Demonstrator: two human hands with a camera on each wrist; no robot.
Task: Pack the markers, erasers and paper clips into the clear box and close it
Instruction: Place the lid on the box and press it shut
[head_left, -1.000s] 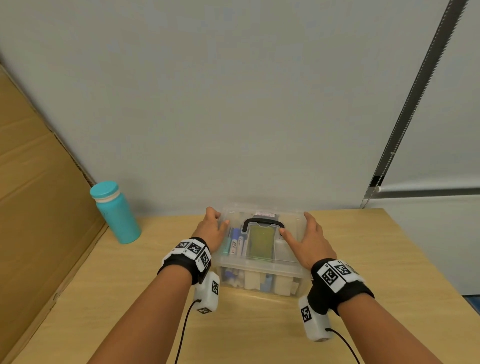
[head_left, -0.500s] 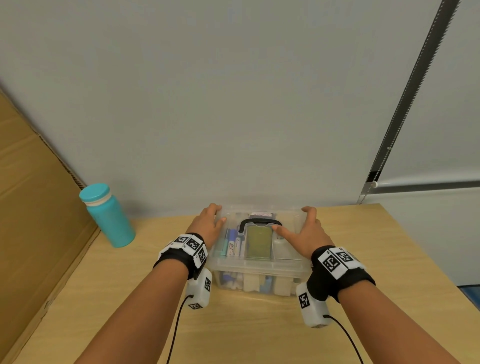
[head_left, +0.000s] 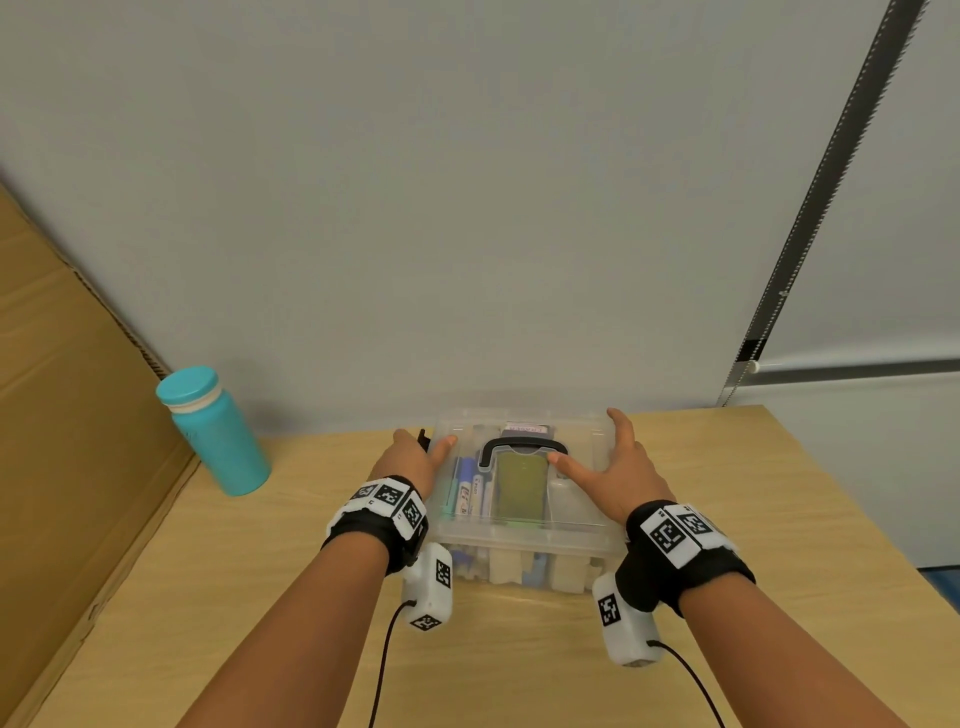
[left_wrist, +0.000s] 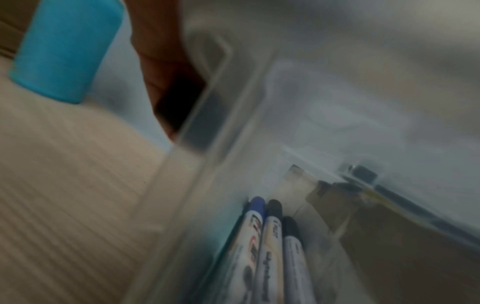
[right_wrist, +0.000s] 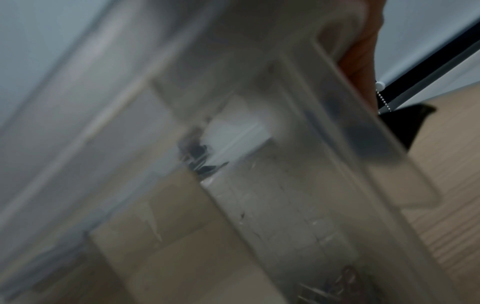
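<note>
So there's a light wooden table (head_left: 291, 613) up against a grey wall, with a big sheet of cardboard (head_left: 67, 415) leaning along its left edge. A teal bottle (head_left: 215, 431) stands upright near that cardboard, well apart from the action.

Center of the table, close to the wall, sits the clear box (head_left: 524, 535) with its lid (head_left: 576, 499) on top and a dark handle (head_left: 522, 449) lying flat on the lid. Through the plastic you can see the markers (head_left: 470, 491) side by side on the left, pale foam-looking erasers (head_left: 506, 566) along the near wall, and a greenish flat thing in the middle.

Left hand (head_left: 415, 457) is on the box's left end, thumb on the lid and fingers wrapped down over the edge where a black clasp (head_left: 423, 439) sticks up. Right hand (head_left: 615, 478) lies on the right side of the lid, fingers straight and spread, thumb reaching toward the handle, not gripping anything.

The wrist views are blurry, so I honestly can't tell if the side clasps are latched. The left wrist view does show three marker caps (left_wrist: 270, 207) pressed against the box wall.
</note>
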